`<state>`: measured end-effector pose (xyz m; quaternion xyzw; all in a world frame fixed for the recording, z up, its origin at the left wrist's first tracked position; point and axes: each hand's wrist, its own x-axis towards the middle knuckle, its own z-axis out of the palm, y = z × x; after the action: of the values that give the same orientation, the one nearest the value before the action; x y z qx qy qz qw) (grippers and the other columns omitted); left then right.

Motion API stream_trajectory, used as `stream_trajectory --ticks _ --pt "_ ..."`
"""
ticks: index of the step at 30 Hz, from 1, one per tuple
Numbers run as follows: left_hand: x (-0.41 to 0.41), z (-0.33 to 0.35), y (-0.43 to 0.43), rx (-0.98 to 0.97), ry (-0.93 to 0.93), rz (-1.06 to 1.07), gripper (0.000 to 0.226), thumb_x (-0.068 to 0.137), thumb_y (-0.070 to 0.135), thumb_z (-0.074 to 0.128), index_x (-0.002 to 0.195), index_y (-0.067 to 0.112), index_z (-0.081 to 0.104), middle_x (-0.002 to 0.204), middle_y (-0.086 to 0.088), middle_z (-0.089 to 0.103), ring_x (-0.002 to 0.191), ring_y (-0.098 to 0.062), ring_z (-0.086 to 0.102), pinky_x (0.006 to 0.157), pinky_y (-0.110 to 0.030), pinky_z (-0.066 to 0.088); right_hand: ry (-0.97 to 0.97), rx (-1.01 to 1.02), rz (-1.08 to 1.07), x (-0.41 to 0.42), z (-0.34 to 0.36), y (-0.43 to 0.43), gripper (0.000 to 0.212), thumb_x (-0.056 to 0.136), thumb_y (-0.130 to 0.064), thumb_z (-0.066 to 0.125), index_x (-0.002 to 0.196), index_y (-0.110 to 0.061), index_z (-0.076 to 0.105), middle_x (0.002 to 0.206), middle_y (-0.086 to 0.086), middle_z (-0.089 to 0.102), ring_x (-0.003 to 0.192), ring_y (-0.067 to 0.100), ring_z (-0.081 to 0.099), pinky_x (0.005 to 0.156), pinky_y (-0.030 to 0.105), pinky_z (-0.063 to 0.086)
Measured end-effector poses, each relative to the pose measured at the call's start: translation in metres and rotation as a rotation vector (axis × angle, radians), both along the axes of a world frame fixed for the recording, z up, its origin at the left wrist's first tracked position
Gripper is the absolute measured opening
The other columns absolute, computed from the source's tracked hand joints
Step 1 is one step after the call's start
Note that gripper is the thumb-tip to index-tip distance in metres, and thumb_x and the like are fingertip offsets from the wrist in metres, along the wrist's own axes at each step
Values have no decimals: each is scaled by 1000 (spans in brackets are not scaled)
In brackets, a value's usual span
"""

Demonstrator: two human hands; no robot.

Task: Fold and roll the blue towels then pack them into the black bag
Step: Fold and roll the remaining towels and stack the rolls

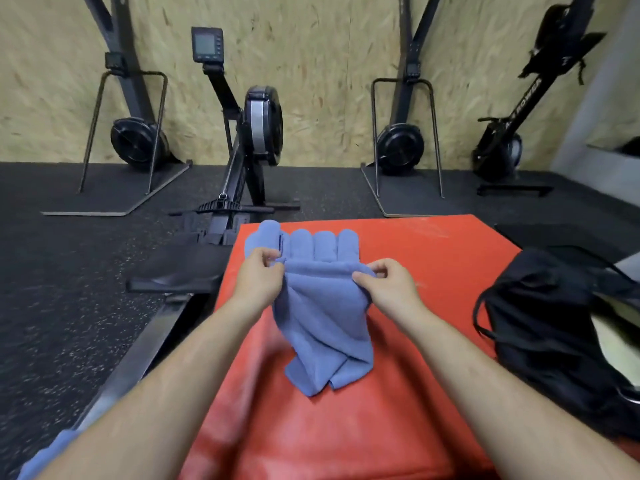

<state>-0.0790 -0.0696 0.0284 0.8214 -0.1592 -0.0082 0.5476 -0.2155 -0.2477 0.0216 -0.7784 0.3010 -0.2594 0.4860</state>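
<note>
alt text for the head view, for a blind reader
Left hand and right hand pinch the top edge of a blue towel held over a red mat. Rolled blue towels lie in a row behind it, a black bag sits at right, a rowing machine beyond.

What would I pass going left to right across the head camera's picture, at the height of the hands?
rowing machine seat → left hand → blue towel, pinched at its top edge by both hands → right hand → black bag
</note>
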Motion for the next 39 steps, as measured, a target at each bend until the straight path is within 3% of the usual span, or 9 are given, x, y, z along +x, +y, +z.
stream_trajectory --ticks 2,5,8,14,20,26,31,36,39 --pt "7 -15 1 115 33 -6 13 90 15 61 101 11 65 92 3 64 88 -18 59 73 -26 40 60 -38 41 -1 -18 -5 9 85 -20 73 83 -12 69 75 -1 69 64 9 57 55 17 43" --pt "15 -37 1 338 45 -86 15 81 15 67 79 0 68 65 0 56 65 -15 50 57 -28 36 243 -80 125 -1 -42 -13 37 97 -19 56 61 -15 59 57 -3 58 54 7 49 55 21 41" --pt "18 -55 4 506 84 -140 16 80 19 70 80 3 71 70 -3 62 69 -19 54 61 -30 39 392 -8 115 2 -52 -17 26 88 -10 59 63 -17 55 54 6 60 44 15 49 53 29 41" --pt "26 -70 6 512 205 -186 20 75 21 74 80 3 66 70 -8 69 63 -19 55 57 -29 42 699 36 125 12 -54 -16 27 87 -34 64 74 -11 60 63 7 59 48 17 51 44 21 36" --pt "34 -62 -6 384 288 -154 19 80 26 61 75 8 63 63 -6 53 53 -22 46 49 -28 31 563 152 129 26 -51 -9 22 94 -11 45 74 -11 54 57 11 48 44 21 42 48 27 34" --pt "31 -74 -8 232 263 -156 22 83 18 70 72 16 51 50 2 48 34 -10 37 34 -19 26 628 282 141 11 -51 -2 27 85 -24 66 65 -16 50 55 7 41 40 15 29 45 20 19" --pt "26 -74 3 278 237 -202 15 88 27 67 82 15 58 65 -3 57 51 -19 46 46 -24 33 580 286 111 3 -50 3 16 80 -22 64 70 -19 53 62 2 45 46 16 34 43 22 23" --pt "24 -63 10 316 147 -162 16 96 30 58 90 15 56 65 -7 54 54 -24 48 49 -27 37 208 274 61 -9 -33 -8 25 92 -9 59 67 -16 59 50 -5 52 34 2 42 36 14 32" --pt "25 -55 8 169 105 -125 11 95 30 60 90 20 59 72 -1 55 63 -21 49 54 -29 38 108 260 45 -14 -27 -21 33 91 -17 62 60 -18 53 51 -2 49 48 13 45 51 21 39"
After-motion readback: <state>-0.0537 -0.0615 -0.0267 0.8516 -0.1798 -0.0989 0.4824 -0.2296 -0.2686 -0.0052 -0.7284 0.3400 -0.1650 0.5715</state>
